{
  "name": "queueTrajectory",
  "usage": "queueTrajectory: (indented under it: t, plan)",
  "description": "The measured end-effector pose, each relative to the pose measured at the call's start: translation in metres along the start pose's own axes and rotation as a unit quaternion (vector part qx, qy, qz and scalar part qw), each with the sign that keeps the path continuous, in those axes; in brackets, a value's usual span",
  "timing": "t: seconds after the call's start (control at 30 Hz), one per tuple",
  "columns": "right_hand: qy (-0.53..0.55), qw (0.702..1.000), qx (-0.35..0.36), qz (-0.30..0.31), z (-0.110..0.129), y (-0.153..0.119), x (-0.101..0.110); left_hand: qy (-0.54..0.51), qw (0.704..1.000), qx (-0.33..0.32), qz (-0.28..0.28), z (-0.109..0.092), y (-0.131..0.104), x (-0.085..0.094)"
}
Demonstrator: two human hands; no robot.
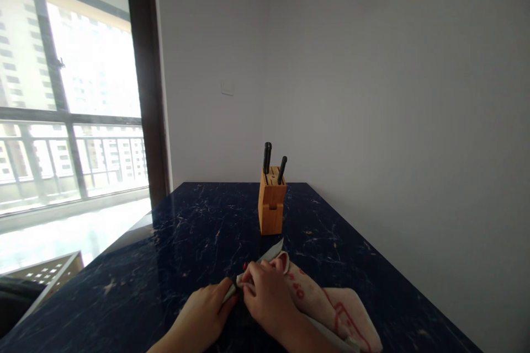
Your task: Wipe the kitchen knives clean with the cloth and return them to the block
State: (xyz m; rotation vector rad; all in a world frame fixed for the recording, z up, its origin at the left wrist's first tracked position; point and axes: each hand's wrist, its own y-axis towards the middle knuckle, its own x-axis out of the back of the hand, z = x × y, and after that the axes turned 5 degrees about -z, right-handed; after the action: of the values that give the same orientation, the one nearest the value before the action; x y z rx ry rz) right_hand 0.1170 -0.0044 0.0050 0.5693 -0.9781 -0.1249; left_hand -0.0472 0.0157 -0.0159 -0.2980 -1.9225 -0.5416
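My left hand is closed around the handle end of a kitchen knife, whose pale blade points away to the upper right with its tip bare. My right hand pinches a cream cloth with red markings against the blade, just beyond the left hand. The rest of the cloth trails to the right, under and beside my right forearm. Much of the knife's handle and lower blade is hidden by fingers and cloth. A small red spot shows by the right fingers; I cannot tell what it is.
A wooden knife block stands beyond the knife tip, with two black-handled knives in it. The dark blue marbled table meets a grey wall. Left of it are a window and a perforated chair-like item.
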Motion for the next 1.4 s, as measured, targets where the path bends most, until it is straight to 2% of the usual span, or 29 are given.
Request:
queueTrajectory:
  t: [0.23, 0.5, 0.73, 0.87, 1.07, 1.2, 1.4]
  plan:
    - [-0.078, 0.994, -0.051, -0.052, -0.015, 0.01, 0.001, 0.018, 1.0, 0.002, 0.002, 0.001, 0.001, 0.001]
    - [-0.177, 0.971, -0.13, -0.093, -0.047, 0.023, 0.028, 0.023, 1.0, -0.001, 0.001, -0.001, -0.003, 0.003]
    - [-0.187, 0.967, -0.145, -0.093, -0.065, 0.023, 0.03, 0.021, 1.0, 0.002, 0.005, -0.002, -0.003, 0.004]
    - [-0.153, 0.979, -0.125, -0.055, -0.052, 0.021, 0.022, 0.018, 1.0, 0.014, 0.006, -0.003, -0.003, 0.005]
    - [-0.066, 0.997, -0.038, -0.006, -0.015, 0.01, 0.012, 0.013, 1.0, 0.012, 0.008, -0.004, -0.001, 0.006]
    - [-0.007, 1.0, 0.002, 0.006, -0.001, 0.004, 0.006, 0.011, 1.0, 0.013, 0.016, -0.004, 0.0, 0.005]
    - [0.008, 1.0, -0.016, 0.01, 0.003, 0.001, 0.001, -0.005, 1.0, 0.001, 0.009, -0.005, -0.001, 0.004]
